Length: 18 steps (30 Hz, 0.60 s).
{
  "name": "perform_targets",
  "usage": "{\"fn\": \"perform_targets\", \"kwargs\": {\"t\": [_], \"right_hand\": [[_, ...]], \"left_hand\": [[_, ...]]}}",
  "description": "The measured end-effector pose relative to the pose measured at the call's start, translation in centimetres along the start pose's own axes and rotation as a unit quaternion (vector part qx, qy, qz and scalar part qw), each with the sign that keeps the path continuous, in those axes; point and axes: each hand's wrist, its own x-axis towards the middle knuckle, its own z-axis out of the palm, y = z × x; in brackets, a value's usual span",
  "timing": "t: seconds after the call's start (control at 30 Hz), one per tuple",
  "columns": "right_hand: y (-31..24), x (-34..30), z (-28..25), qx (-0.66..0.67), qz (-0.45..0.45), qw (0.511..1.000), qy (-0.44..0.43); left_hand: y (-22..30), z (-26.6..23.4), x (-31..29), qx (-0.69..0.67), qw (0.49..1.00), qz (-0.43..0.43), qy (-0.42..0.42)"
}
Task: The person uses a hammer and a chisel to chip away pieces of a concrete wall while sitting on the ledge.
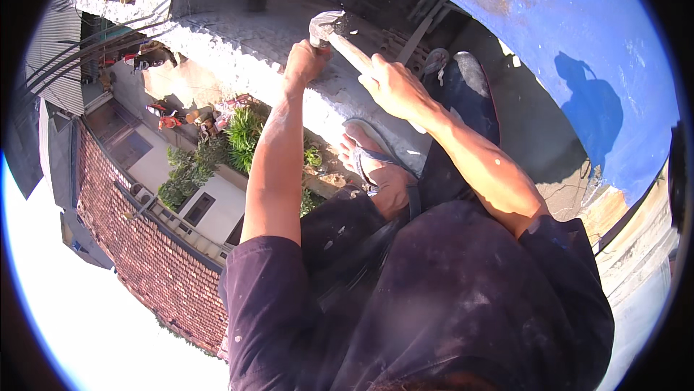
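Note:
My right hand (400,88) is closed around the pale wooden handle of a hammer (353,53). The grey hammer head (327,23) lies right above my left hand (306,63), which is a closed fist over the rough edge of a whitish concrete ledge (249,64). What the left fist grips is hidden by the fingers and the hammer head. Small pale chips (353,32) show beside the head.
My sandalled foot (376,163) rests on the ledge. Far below its outer edge lie a yard with parked motorbikes (165,115), green plants (246,134) and a tiled roof (137,239). Cables (94,44) run at the left. A blue wall (578,15) stands at the right.

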Motion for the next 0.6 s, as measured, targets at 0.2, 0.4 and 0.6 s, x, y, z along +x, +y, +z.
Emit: {"fn": "perform_targets", "kwargs": {"t": [0.2,0.4,0.6], "right_hand": [[-3.7,-2.6,-1.6,0.209,-0.128,0.940,0.238],[0.4,0.4,-0.2,-0.015,-0.013,1.000,-0.001],[-1.7,-2.2,0.0,0.187,-0.150,0.934,0.264]], "left_hand": [[0.5,0.6,-0.7,-0.052,0.998,0.039,0.016],[-0.9,0.8,-0.1,0.037,0.999,0.022,0.004],[0.5,0.8,-0.8,-0.038,0.998,0.040,0.032]]}}
